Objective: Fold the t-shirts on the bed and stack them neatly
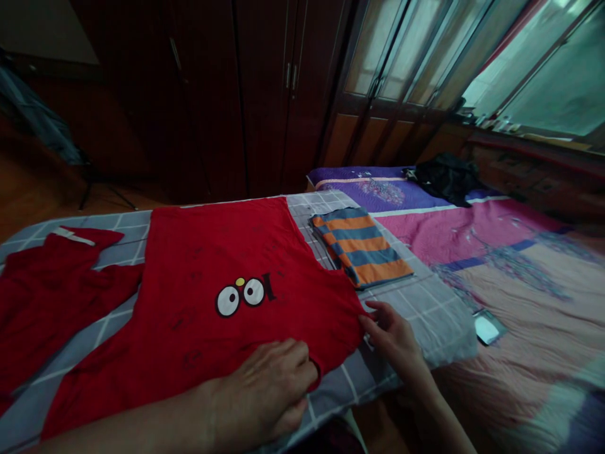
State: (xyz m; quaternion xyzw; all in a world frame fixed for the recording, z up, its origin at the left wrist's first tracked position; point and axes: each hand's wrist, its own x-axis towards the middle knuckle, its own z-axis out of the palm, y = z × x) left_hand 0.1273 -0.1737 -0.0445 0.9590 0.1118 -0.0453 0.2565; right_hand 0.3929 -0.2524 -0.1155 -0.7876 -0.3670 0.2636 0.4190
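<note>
Red shirt (201, 296) beneath left hand (271, 381)

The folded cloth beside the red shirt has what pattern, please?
The folded cloth has orange and blue-grey stripes, in the head view.

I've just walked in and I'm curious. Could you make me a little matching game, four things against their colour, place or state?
Things:
1. Right hand
2. Red shirt
3. Folded striped cloth
4. Black bundle

Descriptions:
A. Orange and bluish-grey
B. Heaped on the bed in the background
C. Thumb and finger at the shirt's edge
D. Spread out, printed with round cartoon eyes

Pairs: 1-C, 2-D, 3-A, 4-B
</note>
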